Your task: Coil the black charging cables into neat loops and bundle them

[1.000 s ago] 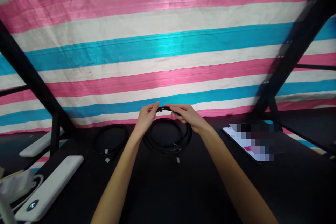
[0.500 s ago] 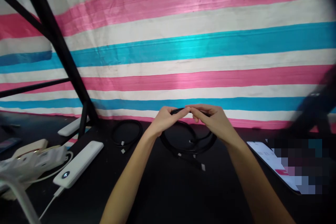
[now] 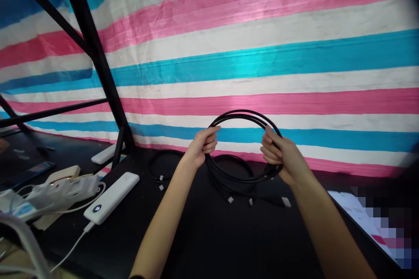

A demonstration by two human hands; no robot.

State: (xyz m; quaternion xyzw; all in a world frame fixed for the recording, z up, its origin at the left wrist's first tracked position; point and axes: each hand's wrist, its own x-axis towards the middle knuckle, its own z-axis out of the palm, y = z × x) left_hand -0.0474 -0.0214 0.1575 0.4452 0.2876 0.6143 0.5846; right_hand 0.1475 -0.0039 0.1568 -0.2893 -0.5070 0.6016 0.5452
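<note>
Between my hands a coiled black cable point(image 3: 244, 116) is held up in a loose ring of several turns. My left hand point(image 3: 204, 144) is closed around the coil's left side, fingers curled. On the right side my right hand point(image 3: 278, 152) grips the same coil. Behind and below it, another coiled black cable point(image 3: 231, 157) lies on the table, partly hidden by the raised ring. A silver USB plug point(image 3: 286, 202) points right just under my right hand; which cable it belongs to I cannot tell.
A smaller black cable coil point(image 3: 157, 157) lies left of my left arm. Further left are a white power bank point(image 3: 111, 198) with a white lead and a power strip point(image 3: 52, 198) with chargers. A phone point(image 3: 363, 220) lies at right. A striped sheet point(image 3: 229, 65) hangs behind the black table point(image 3: 209, 239).
My hands have moved apart, from nearly touching at the top of the coil to its two sides. The coil now stands higher and more open. The view has shifted slightly left.
</note>
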